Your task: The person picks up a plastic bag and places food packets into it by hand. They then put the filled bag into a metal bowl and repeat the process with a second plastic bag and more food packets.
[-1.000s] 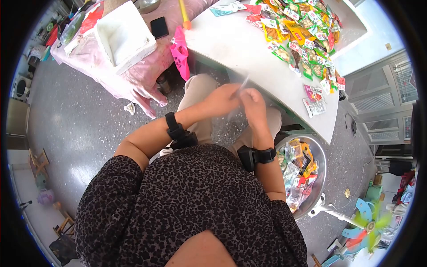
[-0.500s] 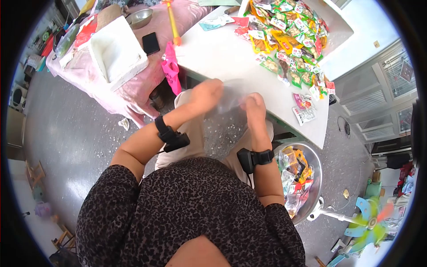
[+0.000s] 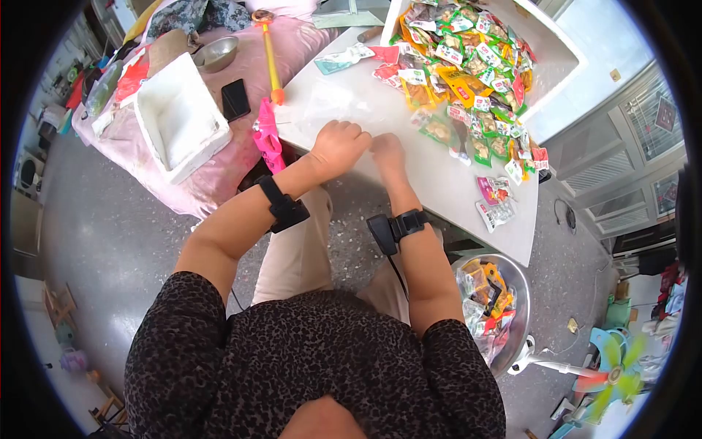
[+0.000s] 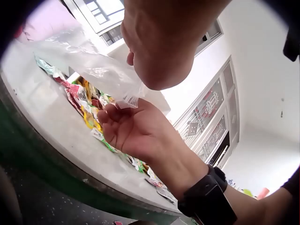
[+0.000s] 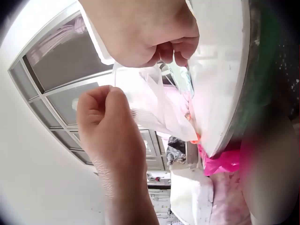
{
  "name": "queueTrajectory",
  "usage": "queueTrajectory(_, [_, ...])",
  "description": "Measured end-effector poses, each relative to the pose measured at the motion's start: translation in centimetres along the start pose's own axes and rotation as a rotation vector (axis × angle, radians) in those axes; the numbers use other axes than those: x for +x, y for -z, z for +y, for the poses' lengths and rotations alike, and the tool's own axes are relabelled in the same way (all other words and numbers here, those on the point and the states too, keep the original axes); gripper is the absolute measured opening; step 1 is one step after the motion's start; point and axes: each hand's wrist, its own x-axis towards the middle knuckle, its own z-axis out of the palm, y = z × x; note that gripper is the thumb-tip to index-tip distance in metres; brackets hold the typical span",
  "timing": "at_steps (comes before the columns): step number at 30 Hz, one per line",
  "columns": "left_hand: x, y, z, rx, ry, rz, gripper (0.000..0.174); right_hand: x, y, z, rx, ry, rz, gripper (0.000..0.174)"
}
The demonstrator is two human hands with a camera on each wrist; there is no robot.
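Obs., head view: person at near edge of white curved surface [image 3: 439, 175]. Both hands meet at that edge, side by side, almost touching.

Left hand [image 3: 338, 145]: fingers curled, pinching the near rim of a clear thin plastic bag [image 3: 327, 101]. Right hand [image 3: 387, 151]: fingers likewise curled, thumb and fingertips nipping the same rim. Wrist views confirm; neither hand is spread wide.

Bag location: lying on the white surface, stretching to the far left of the hands, its near edge lifted between them. Appears empty, though film too faint to be sure.

Handling, est.: very light, limp, no stiffness. Film likely slick and clingy, layers apt to stick together, and it would tear if yanked. Best hold = at the mouth rim, one pinch per side, as now; a grip mid-body would only bunch it.

Surroundings:
- Heap of multicoloured sealed snack packets [image 3: 461, 62], far right on the white surface, apart from bag.
- Round steel basin [image 3: 528, 307] w/ more packets, on floor, near right.
- White foam box [image 3: 179, 117] and black phone [image 3: 235, 99] on a second, pink-draped surface [image 3: 212, 172], left
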Motion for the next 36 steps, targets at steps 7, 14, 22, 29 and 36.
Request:
queueTrajectory(7, [-2.4,-8.2,-0.3,-0.302,0.599,-0.242,0.008,1.1,3.6,3.0,-0.365,0.244,0.090,0.013])
queueTrajectory(14, [-2.5,-8.6,0.0,-0.339,0.536,-0.154,0.008,2.9,13.0,5.3,-0.979,0.232,0.310,0.041])
queueTrajectory(22, [-2.7,-9.0,0.0,-0.333,0.547,-0.119,0.007,4.8,16.1,8.3,-1.073,0.209,0.116,0.034])
queueTrajectory(29, [-2.0,-8.3,0.2,-0.351,0.627,-0.278,0.012,5.0,18.6,7.9,-0.346,0.153,0.524,0.020])
queueTrajectory(36, [-2.0,-8.3,1.0,-0.437,0.640,-0.246,0.013,-2.5,17.1,1.9,0.679,-0.310,0.202,0.014])
